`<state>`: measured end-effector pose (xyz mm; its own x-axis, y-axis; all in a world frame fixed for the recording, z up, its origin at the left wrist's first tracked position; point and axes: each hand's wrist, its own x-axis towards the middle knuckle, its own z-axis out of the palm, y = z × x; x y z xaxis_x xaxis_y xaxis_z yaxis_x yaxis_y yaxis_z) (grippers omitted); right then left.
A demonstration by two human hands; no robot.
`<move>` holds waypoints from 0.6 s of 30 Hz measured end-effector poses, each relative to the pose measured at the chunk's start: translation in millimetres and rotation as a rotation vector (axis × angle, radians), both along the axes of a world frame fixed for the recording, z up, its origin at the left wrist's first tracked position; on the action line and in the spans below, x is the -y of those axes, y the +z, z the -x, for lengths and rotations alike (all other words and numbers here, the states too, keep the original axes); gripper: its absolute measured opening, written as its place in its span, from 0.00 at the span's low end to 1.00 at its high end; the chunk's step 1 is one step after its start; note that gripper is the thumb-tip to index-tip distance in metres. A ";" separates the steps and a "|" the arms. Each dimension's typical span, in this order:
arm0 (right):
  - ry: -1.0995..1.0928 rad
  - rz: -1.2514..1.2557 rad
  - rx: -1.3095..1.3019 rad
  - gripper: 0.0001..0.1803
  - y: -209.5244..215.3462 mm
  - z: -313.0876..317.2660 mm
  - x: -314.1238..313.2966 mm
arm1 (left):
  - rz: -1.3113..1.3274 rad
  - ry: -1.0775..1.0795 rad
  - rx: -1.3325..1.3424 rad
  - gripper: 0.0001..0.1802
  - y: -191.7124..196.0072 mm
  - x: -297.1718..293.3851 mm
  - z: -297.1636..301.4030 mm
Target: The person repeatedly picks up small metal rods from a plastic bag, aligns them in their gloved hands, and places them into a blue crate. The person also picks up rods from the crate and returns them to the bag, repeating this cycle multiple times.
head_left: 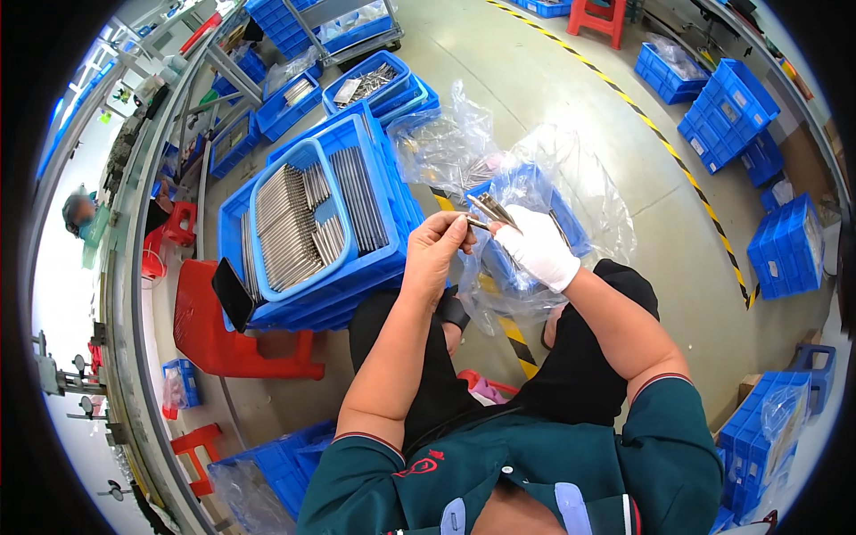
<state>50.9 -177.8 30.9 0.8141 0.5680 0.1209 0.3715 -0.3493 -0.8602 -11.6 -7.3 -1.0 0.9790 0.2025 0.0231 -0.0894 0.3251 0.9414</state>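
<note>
Bunched metal rods (493, 210) are sitting in the right hand (539, 251), fingers curling around them, above a blue bin (575, 234); the left hand (439, 248) is pinching one rod (479, 224). Rows are already filling a tray (325, 212); the bunch is awaiting placement.

- Rod bundle (492, 209): several slim metal rods, dull grey-brown sheen, gripped in the gloved right hand (538, 251) — ends poke out past the fingers toward upper left, slightly fanned.
- Single rod (479, 224): slim, metallic, pinched in the bare left hand's (440, 242) fingertips, lying crosswise just beside the bundle — can't tell if they touch.
- Both above the blue bin (578, 235).
</note>
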 end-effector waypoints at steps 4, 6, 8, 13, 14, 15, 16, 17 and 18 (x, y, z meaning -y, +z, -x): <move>0.030 0.022 -0.033 0.17 1.5 0.2 2.6 | -0.117 0.005 -0.013 0.10 7.6 -0.8 0.6; 0.050 0.036 -0.053 0.17 -1.2 0.1 3.5 | -0.276 0.031 -0.005 0.10 9.0 -0.6 1.6; 0.061 0.029 -0.067 0.16 -7.4 -0.6 5.4 | -0.323 0.025 -0.025 0.09 13.3 -0.2 2.4; 0.105 0.013 -0.118 0.16 -7.8 -3.6 13.5 | -0.308 0.073 -0.058 0.08 14.6 2.3 5.2; 0.102 0.012 -0.085 0.16 -6.4 -4.5 16.2 | -0.321 0.120 -0.053 0.08 12.1 0.4 4.3; 0.099 0.011 -0.051 0.16 -4.5 -6.9 19.4 | -0.333 0.166 -0.047 0.08 10.5 -2.3 3.0; 0.096 0.007 -0.020 0.17 -1.6 -9.7 22.3 | -0.258 0.220 -0.021 0.08 15.0 -14.7 0.7; 0.088 0.084 -0.107 0.17 11.3 -12.7 27.6 | -0.210 0.205 -0.017 0.08 18.9 -21.0 1.5; 0.095 0.035 -0.162 0.17 5.5 -13.6 28.5 | -0.165 0.146 -0.020 0.08 20.6 -17.0 1.5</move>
<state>64.5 -206.3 36.4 0.7638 0.6449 -0.0284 0.2621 -0.3499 -0.8994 -13.1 9.7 19.6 0.9402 0.3372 0.0483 -0.1048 0.1514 0.9829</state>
